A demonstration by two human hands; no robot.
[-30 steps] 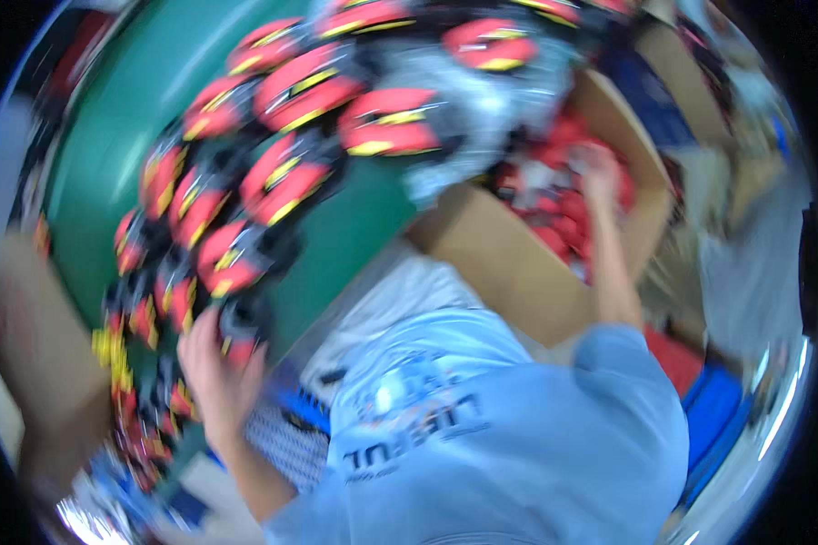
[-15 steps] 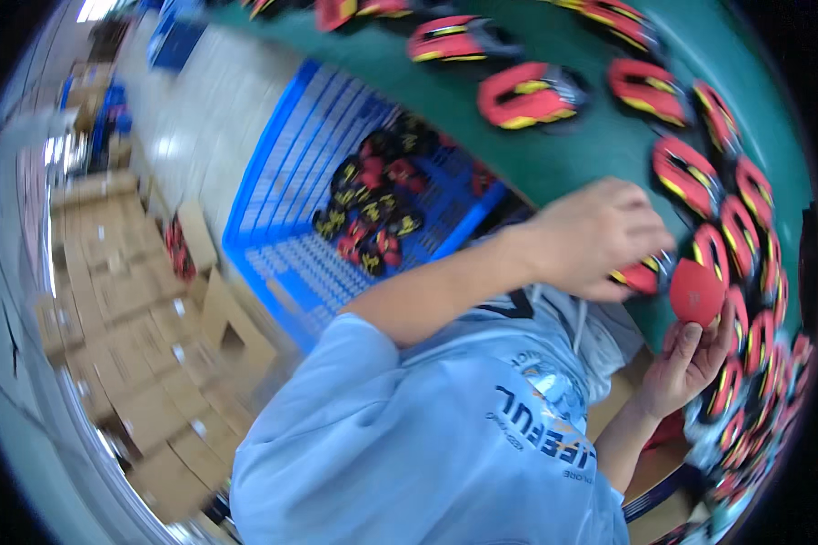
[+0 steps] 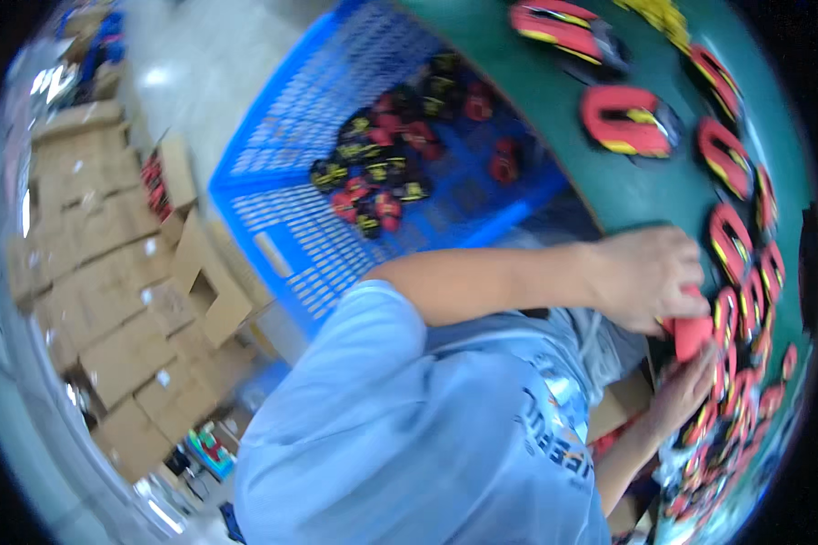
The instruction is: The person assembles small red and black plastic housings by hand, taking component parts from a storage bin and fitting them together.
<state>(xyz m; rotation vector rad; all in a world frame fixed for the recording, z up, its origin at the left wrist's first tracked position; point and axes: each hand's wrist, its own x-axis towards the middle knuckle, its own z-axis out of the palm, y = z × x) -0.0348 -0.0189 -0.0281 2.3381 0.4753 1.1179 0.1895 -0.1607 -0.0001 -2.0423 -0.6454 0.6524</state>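
Just past three o'clock, a bare right hand is pinching a flat, smooth red piece by its lower edge, while the left hand is resting curled toward its ten o'clock side, its grip hidden by blur. Apparently light and flexible, the piece is inviting a rim hold beside yellow-trimmed red-and-black oval items lying on the green tabletop.
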